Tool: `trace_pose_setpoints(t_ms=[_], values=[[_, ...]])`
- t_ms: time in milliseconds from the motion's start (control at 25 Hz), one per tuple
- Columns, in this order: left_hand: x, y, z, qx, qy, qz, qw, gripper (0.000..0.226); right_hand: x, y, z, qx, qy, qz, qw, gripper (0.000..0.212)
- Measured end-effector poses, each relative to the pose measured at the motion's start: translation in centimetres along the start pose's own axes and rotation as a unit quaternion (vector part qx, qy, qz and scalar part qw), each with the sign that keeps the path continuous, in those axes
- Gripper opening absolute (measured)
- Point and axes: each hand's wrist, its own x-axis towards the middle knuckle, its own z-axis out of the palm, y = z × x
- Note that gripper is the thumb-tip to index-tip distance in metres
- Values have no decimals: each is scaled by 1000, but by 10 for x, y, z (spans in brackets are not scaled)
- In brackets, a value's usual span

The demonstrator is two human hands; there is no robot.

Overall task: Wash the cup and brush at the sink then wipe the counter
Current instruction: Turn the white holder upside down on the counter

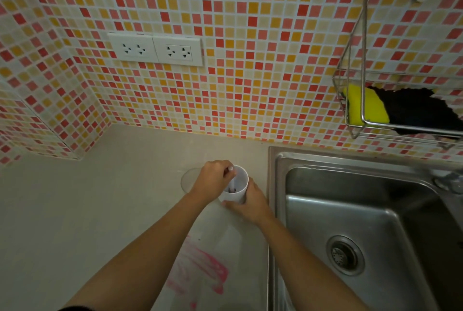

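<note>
Steadying the white cup (236, 194) at the right edge of the worktop (125, 198) beside the sink (275, 173), the right grip (248, 201) wraps its base while the left grip (213, 178) pinches the brush (233, 183) standing inside, probably to carry both across together.

Both bare forearms stretched forward, left grip (213, 179) pinching the brush (234, 183) from above, right grip (251, 204) curled round the white cup (235, 195).
</note>
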Motion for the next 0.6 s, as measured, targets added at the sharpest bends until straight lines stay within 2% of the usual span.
trace_pose_setpoints(t_ms=[360, 440, 480, 560, 600], values=[[-1, 7, -6, 39, -90, 12, 995, 26, 5, 4, -2, -23, 7, -11, 1000, 86], [-7, 7, -13, -22, -51, -9, 998, 26, 4, 5, -2, -23, 18, -17, 999, 87], [-10, 6, -19, -73, -1, -34, 997, 28, 4, 7, -3, -24, 24, -24, 999, 88], [-18, -8, -32, -163, 102, -86, 978, 37, 5, 8, -3, -29, 29, -29, 999, 86], [-23, -20, -38, -187, 118, -109, 969, 46, 5, 8, -3, -31, 30, -26, 999, 86]])
